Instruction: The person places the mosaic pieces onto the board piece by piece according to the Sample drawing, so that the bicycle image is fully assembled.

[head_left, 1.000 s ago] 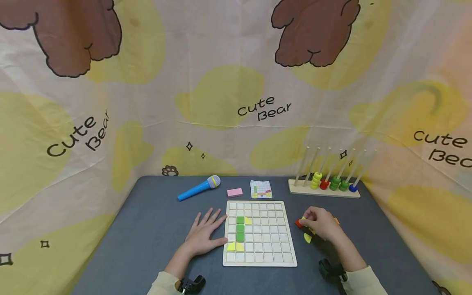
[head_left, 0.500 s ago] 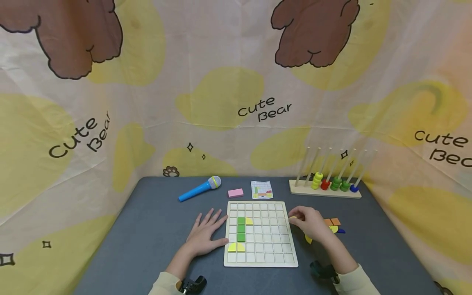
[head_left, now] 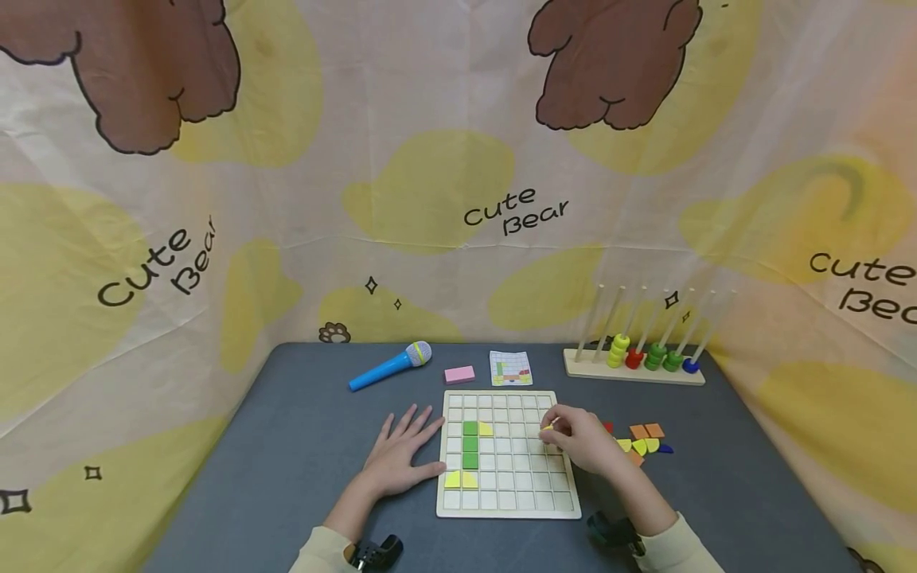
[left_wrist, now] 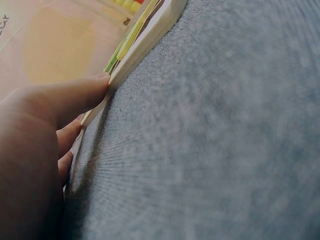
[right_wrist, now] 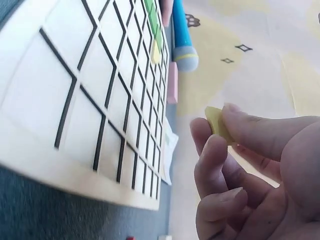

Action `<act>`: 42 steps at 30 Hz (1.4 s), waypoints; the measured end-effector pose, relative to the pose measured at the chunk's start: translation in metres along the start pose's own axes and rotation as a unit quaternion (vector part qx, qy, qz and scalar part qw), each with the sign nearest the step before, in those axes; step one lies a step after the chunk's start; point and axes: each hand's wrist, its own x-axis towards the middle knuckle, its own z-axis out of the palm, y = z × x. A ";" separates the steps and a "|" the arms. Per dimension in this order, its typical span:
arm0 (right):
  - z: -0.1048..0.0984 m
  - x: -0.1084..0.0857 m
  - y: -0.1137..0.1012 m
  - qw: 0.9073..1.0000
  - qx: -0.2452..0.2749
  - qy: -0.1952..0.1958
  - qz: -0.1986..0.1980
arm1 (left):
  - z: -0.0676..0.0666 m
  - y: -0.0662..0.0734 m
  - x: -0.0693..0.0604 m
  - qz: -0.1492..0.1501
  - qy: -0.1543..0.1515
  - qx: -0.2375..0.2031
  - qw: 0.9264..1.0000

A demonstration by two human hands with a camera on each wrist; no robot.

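A white grid board point(head_left: 514, 500) lies on the table with green square tiles point(head_left: 470, 444) and yellow tiles point(head_left: 461, 480) in some of its cells. My left hand point(head_left: 397, 458) lies spread at the board's left side, thumb and fingertips touching its edge. Over the right part of the board my right hand point(head_left: 583, 438) pinches a small yellow tile point(right_wrist: 218, 122) between thumb and fingers; the right wrist view shows it above the grid. Several loose tiles point(head_left: 640, 446) in yellow, orange, red and blue lie right of the board, partly behind the right hand.
Behind the board are a blue toy microphone point(head_left: 390, 371), a pink block point(head_left: 459, 374) and a printed grid card point(head_left: 511, 368). A wooden peg stand with coloured beads point(head_left: 634, 371) stands at the back right, near the patterned cloth wall point(head_left: 430, 199).
My right hand has lifted a yellow tile from the loose pile and carried it left, over the board's right side. The left hand stays at the board's edge.
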 end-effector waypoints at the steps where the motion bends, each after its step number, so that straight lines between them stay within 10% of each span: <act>1: 0.001 0.000 -0.001 1.000 -0.002 0.000 -0.004 | 0.001 0.000 0.000 0.000 0.001 0.001 1.000; 21: 0.038 0.005 -0.023 0.996 0.030 -0.043 -0.073 | 0.001 -0.001 0.000 0.000 -0.002 0.001 1.000; 42: 0.074 0.000 -0.047 0.993 0.053 -0.084 -0.062 | 0.001 -0.002 0.000 0.001 0.000 0.001 1.000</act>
